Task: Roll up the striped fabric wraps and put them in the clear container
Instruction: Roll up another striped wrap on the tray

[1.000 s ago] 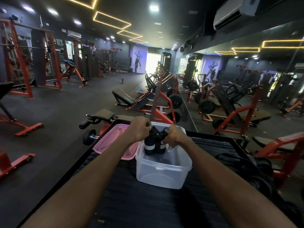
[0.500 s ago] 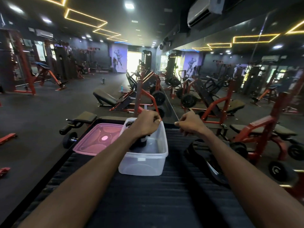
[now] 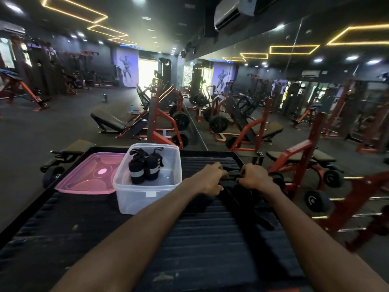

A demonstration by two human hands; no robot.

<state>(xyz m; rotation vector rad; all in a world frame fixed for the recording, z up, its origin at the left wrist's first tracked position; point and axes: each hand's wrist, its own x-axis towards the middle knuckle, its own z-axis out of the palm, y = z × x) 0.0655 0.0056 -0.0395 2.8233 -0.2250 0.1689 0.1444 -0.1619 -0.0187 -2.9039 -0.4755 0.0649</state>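
Clear plastic container holds 2 rolled cylindrical wraps.

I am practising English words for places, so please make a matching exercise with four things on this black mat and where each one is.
Things:
1. rolled wraps
2. pink lid
3. clear container
4. both hands

Places:
a. left of the container
b. on a dark strap, right of the container
c. inside the container
d. between lid and hands

Pairs: 1-c, 2-a, 3-d, 4-b
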